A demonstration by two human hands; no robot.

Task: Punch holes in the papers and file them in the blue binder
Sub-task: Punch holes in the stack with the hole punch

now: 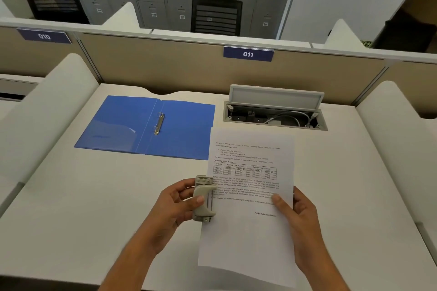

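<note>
A printed white paper (248,231) is held above the desk, its right edge pinched by my right hand (298,222). My left hand (175,205) grips a beige hole punch (204,198) whose slot sits over the paper's left edge, about halfway down. The blue binder (123,123) lies open and flat at the back left of the desk, its metal two-ring mechanism (159,123) showing in the middle. No sheets are in the binder.
The white desk (94,208) has raised white side dividers and a beige back partition labelled 011. An open cable box (274,113) with wires sits at the back right, just behind the paper's top. Lockers and a black chair stand beyond.
</note>
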